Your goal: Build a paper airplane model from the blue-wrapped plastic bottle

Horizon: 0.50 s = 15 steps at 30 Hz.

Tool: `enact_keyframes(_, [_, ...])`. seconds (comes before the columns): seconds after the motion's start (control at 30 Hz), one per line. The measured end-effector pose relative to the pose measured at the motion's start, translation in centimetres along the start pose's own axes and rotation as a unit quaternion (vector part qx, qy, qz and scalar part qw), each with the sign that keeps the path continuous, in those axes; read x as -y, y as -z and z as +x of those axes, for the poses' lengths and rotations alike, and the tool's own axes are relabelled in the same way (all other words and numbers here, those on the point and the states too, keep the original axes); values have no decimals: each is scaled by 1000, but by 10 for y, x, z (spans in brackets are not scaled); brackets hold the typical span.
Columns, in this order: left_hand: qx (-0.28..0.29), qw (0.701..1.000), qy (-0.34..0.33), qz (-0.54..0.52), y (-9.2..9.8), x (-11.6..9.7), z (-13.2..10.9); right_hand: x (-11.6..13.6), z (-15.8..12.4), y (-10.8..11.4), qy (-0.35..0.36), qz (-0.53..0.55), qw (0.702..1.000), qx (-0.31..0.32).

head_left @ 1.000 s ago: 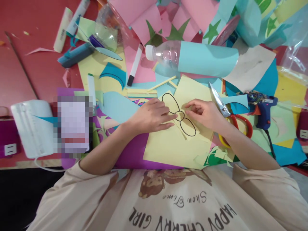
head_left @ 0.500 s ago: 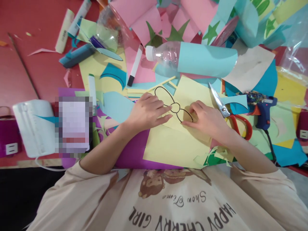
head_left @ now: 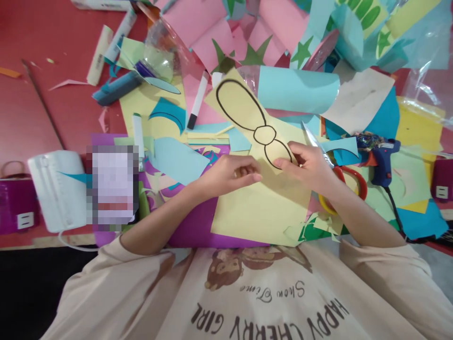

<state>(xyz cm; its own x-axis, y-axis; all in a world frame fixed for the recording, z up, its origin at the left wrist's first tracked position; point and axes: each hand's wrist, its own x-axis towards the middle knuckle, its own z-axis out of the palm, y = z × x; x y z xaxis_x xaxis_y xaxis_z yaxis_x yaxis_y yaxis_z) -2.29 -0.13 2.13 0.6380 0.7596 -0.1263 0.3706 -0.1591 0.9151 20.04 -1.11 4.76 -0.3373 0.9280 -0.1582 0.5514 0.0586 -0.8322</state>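
My right hand point(head_left: 306, 165) pinches a pale yellow paper piece point(head_left: 244, 106) between thumb and fingers at its lower right end. The piece is raised and tilted, and a bow shape in black outline, with two loops and a round knot, is drawn on it. My left hand point(head_left: 235, 174) is just left of and below the piece, apart from it, its fingers loosely bent and nothing in them. Below both hands lies a larger pale yellow sheet point(head_left: 258, 212). Scissors point(head_left: 348, 177) with red and yellow handles lie beside my right hand, partly hidden by it.
A bottle point(head_left: 299, 89) wrapped in light blue paper lies beyond the hands. A blue glue gun point(head_left: 384, 165) with a cord is at right. A phone point(head_left: 113, 184), blurred out, and a white case point(head_left: 58, 191) lie at left. A marker point(head_left: 198, 100) and paper scraps are around.
My right hand has lifted the paper piece with the drawn bow off the sheet and tilted it up. My left hand has let go of it and moved slightly down.
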Motion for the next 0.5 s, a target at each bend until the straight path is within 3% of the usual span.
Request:
enact_keyframes(0.1, [11, 982, 115, -148, -8, -10, 3, 9, 0, 2, -7, 12, 996, 90])
enact_keyframes(0.2, [35, 964, 162, -208, -17, -15, 5, 15, 0, 3, -28, 3, 988, 154])
enact_keyframes(0.27, [-3, 959, 183, -216, -20, -17, 5, 16, -2, 9, -33, -13, 989, 144])
enact_keyframes(0.4, [-141, 944, 182, -235, -18, -16, 1, 14, -22, 35, -28, -94, 993, 63])
enact_keyframes(0.47, [-187, 936, 156, -254, -15, -15, -1, 9, -41, 50, -36, -208, 977, 20])
enact_keyframes(0.5, [-201, 932, 143, -264, -15, -15, -1, 6, -53, 56, -50, -293, 955, 5])
